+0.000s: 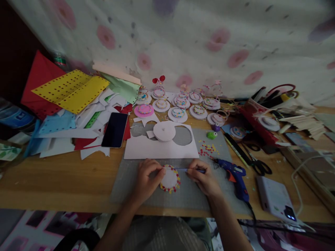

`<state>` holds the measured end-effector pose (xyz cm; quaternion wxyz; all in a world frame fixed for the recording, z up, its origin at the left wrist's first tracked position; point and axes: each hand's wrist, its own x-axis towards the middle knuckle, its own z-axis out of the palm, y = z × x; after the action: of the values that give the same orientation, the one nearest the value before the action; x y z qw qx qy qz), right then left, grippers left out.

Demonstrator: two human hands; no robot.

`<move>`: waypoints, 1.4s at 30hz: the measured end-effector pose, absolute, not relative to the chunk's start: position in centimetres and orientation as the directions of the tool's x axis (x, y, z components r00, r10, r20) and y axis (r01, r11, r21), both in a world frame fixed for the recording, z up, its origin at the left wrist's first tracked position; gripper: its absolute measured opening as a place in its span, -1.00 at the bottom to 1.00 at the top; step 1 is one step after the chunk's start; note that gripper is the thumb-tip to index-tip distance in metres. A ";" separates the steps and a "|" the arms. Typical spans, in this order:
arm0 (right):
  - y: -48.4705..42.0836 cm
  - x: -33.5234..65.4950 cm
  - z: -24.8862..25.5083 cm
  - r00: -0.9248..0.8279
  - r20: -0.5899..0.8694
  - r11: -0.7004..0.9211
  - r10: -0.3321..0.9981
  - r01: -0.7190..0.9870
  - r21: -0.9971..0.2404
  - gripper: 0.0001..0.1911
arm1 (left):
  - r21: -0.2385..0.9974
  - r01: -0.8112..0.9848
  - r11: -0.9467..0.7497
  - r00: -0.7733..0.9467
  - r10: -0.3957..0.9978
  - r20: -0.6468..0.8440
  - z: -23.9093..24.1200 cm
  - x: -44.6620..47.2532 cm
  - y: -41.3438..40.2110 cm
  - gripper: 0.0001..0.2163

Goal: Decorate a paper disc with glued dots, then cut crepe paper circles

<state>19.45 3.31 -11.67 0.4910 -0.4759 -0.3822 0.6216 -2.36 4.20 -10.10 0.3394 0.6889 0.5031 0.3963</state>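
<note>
Over the grey cutting mat (125, 188) lies a white disc (170, 178), its rim ringed with small red and yellow pieces. My left hand (149, 177) pinches the disc's left edge between thumb and fingers. A thin, pen-like bluish stick (182, 169) is gripped in my right hand (202, 177), pointing left. The stick's tip reaches the upper rim of the disc; whether it touches cannot be made out. Just behind my hands sits a white sheet (162, 150) with round cut-outs, and a plain white disc (164, 131) rests on it.
Loose red and yellow bits (208, 149) lie right of the sheet, near a blue glue gun (235, 174), black scissors (258, 164) and a white power bank (276, 198). A phone (114, 130) and coloured paper scraps (73, 90) occupy the left. Several decorated discs (178, 114) stand behind.
</note>
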 end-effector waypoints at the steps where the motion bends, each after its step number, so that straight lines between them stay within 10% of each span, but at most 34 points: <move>1: 3.3 19.5 -11.6 -0.066 -0.219 -0.229 0.973 -0.238 -0.944 -0.71 | 0.867 0.423 -0.263 0.183 0.962 0.203 -10.1 -2.4 4.2 -0.81; 42: 3.4 19.8 -11.7 -0.061 -0.213 -0.220 0.975 -0.158 -0.963 -0.75 | 0.883 0.355 -0.307 0.185 0.949 0.255 -10.9 -2.6 4.1 -0.83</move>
<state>19.82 3.39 -11.70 0.4707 -0.4978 -0.4104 0.6018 -2.64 4.14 -10.94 0.3482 0.6865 0.4748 0.4266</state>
